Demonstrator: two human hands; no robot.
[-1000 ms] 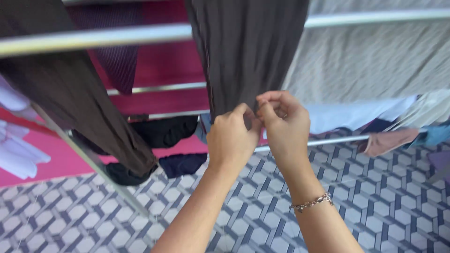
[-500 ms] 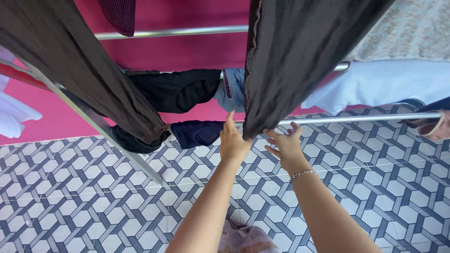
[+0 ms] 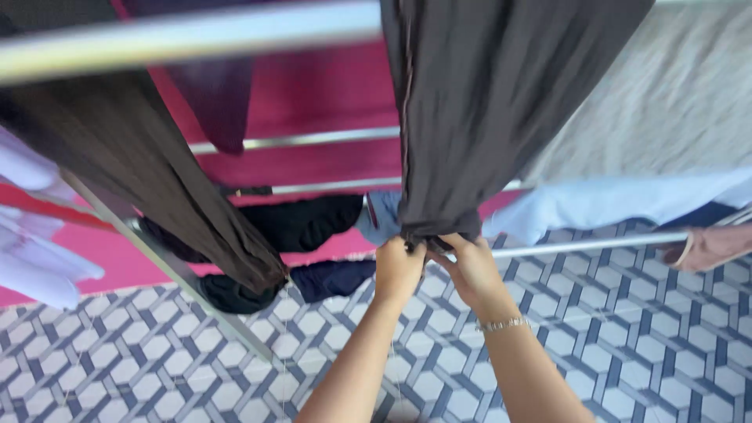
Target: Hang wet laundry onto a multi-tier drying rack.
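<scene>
Both hands are now gripping the bottom hem of the dark grey cloth (image 3: 486,102) hanging over the top rail (image 3: 188,35) of the drying rack; half a second ago they were open beneath it. Left hand (image 3: 399,266) is bunching the hem, right hand (image 3: 468,266) is pinching it beside, bracelet (image 3: 503,323) showing

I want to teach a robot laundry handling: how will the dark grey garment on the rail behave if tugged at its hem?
The dark grey garment is probably floppy: it drapes in folds and bunches where the left hand and right hand grip it. It may slide along the smooth metal rail.
</scene>
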